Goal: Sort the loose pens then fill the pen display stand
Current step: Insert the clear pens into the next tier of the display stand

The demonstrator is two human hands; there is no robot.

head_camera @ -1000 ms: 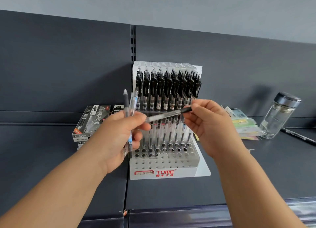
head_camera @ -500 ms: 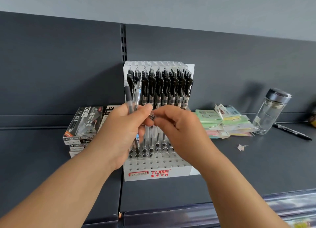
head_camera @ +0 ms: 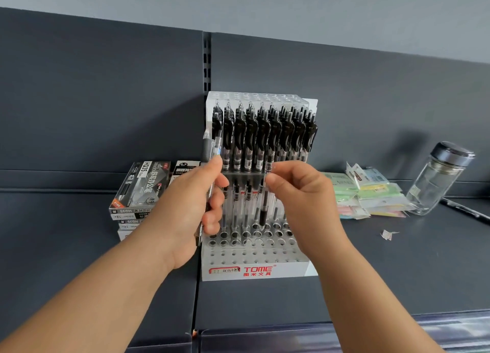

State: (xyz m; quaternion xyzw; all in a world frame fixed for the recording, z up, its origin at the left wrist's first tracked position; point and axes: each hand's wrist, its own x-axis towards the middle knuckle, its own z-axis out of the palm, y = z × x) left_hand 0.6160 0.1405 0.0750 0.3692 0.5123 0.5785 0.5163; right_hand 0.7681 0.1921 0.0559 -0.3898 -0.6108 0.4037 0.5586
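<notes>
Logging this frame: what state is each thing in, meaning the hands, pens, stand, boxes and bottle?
left hand, grips spare pens upright.
right hand, pinches a single pen.
single pen, upright, tip down over the stand's lower rows, not clearly seated.
stand, upright, back rows filled, front holes empty.
boxes, closed, stacked.
bottle, lid on, looks empty.

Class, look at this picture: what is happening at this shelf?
A person is filling a white TOME pen display stand. The right hand pinches one clear pen upright, tip down, over the stand's open holes. The left hand grips spare pens beside the stand. The back rows already hold black-clipped pens; the front holes are empty.
</notes>
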